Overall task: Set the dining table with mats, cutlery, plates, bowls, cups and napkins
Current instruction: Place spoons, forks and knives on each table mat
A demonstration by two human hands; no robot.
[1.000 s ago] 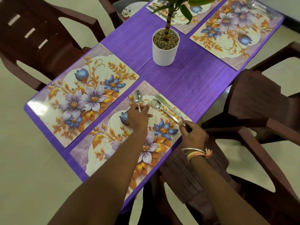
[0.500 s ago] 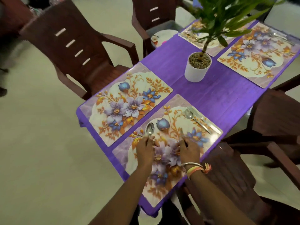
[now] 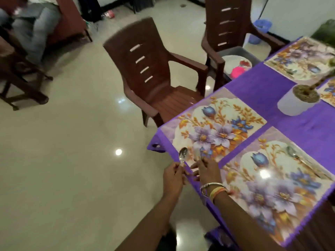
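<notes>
My left hand grips a steel spoon by its handle, bowl up, just off the near-left corner of the purple table. Beside it, my right hand pinches a blurred pale piece of cutlery, seemingly a knife, over the near edge of the left floral mat. That mat carries nothing else. The right floral mat has a spoon and a knife lying along its far side. Two more floral mats lie at the table's far end.
A white plant pot stands mid-table. One brown plastic chair faces the left mat. A second chair carries plates and a pink item on its seat. A person sits at the top left. Shiny tiled floor lies to the left.
The view swung left. Both hands moved from the right mat to the near corner of the left mat, the left hand carrying the spoon along.
</notes>
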